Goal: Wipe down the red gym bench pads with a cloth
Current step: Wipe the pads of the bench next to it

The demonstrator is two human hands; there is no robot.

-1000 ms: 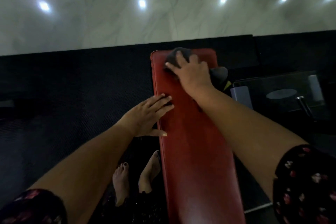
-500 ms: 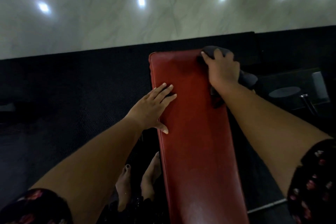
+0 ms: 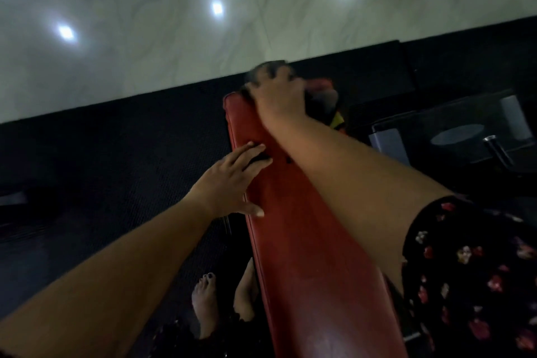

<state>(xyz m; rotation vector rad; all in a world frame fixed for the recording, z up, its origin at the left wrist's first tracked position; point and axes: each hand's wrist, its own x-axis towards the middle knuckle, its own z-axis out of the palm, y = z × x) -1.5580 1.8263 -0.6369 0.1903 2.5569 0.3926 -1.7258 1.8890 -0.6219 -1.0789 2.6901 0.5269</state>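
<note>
Seen from above, a long red bench pad (image 3: 308,256) runs lengthwise from just in front of the person's body away to a rounded far end. It leans slightly to the left in the picture. The right hand (image 3: 277,96) is stretched out to that far end, well beyond the left hand, and lies on top of a dark cloth (image 3: 318,103). Bits of the cloth show past the fingertips and bunched at the hand's right side. The fingers look bent down over the cloth, gripping it against the pad, though blur hides how tightly. From this hand, almost the whole pad lies back toward the person, under and beside the outstretched forearm, so the coming stroke most likely has to draw back along the pad's length. The left hand (image 3: 232,180) is nearer the body and holds nothing. It lies flat with its fingers (image 3: 252,154) straight and together on the pad's left edge, thumb spread toward the person, apparently steadying the bench. To the left of that hand lies a black floor mat (image 3: 116,154), and below it two bare feet (image 3: 203,299) stand just beside the pad. A dark flowered sleeve (image 3: 465,270) covers the right upper arm.
</note>
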